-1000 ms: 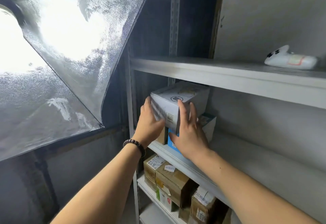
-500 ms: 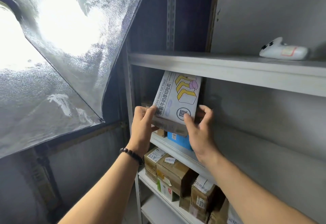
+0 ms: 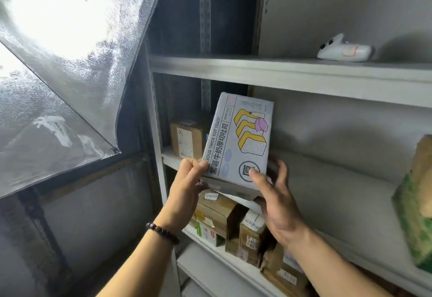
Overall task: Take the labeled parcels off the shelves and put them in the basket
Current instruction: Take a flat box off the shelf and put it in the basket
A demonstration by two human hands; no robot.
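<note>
A pale grey toast box (image 3: pixel 243 137) with yellow bread drawings is tilted upright in front of the middle shelf (image 3: pixel 327 180), clear of the shelf board. My left hand (image 3: pixel 187 187) grips its lower left corner and my right hand (image 3: pixel 275 201) grips its lower right corner from beneath. A brown cardboard parcel (image 3: pixel 185 139) stands at the left end of the same shelf. Several labeled brown parcels (image 3: pixel 251 236) sit packed on the lower shelf. No basket is in view.
A white bagged parcel (image 3: pixel 343 50) lies on the top shelf (image 3: pixel 292 74). A green and tan package (image 3: pixel 418 203) stands at the right edge of the middle shelf. A slanted frosted window panel (image 3: pixel 58 63) fills the left. Shelf uprights (image 3: pixel 156 133) stand beside my left hand.
The toast box has been tipped up off the stack and drawn out of the shelf toward me, both hands moving lower with it. The brown parcel behind it now shows.
</note>
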